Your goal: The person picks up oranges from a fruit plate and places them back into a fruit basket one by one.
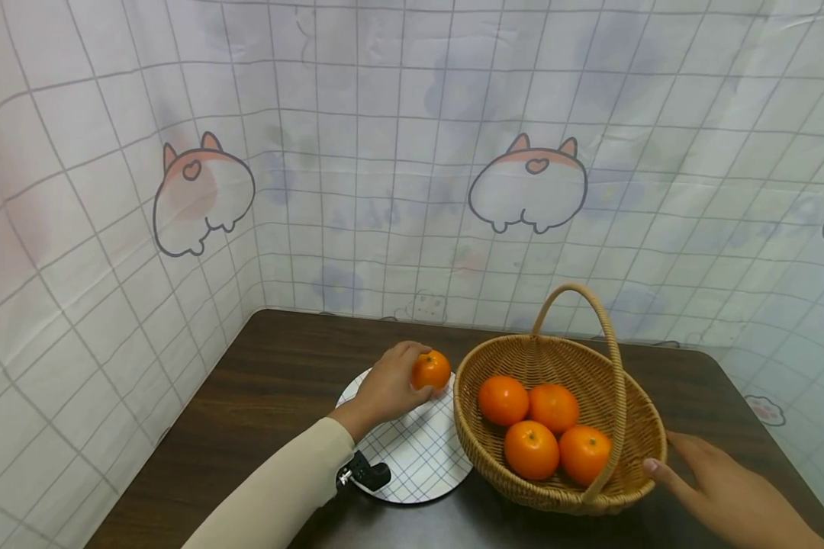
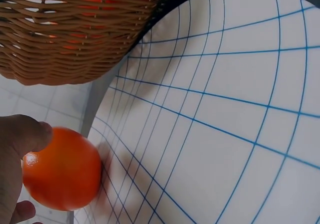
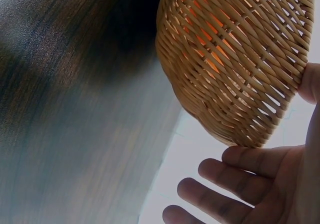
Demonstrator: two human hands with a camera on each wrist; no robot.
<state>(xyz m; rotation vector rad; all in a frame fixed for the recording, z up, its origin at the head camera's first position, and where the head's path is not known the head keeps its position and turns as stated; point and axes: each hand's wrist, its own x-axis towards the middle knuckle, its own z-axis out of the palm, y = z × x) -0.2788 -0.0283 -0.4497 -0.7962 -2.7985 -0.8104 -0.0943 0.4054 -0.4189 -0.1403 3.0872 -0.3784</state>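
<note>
With thumb and fingers, my left hand [image 1: 393, 385] holds an orange [image 1: 431, 370] at the back right part of a round white plate [image 1: 412, 461] with blue grid lines. In the left wrist view the thumb lies against the orange [image 2: 62, 171], low beside the plate's surface [image 2: 225, 99]. Several more oranges [image 1: 531, 450] sit in a wicker basket [image 1: 479, 455] with a tall arched handle. My right hand [image 1: 724, 480] is at the basket's right side. Its thumb touches the rim, and the right wrist view shows its fingers [image 3: 245, 184] extended along the woven wall [image 3: 235, 69].
Both plate and basket stand on a dark wooden table [image 1: 275, 366], the basket close against the plate's right edge. A checked cloth [image 1: 384, 152] with cartoon animals hangs behind and along the sides. A small black device [image 1: 371, 473] is strapped at my left wrist.
</note>
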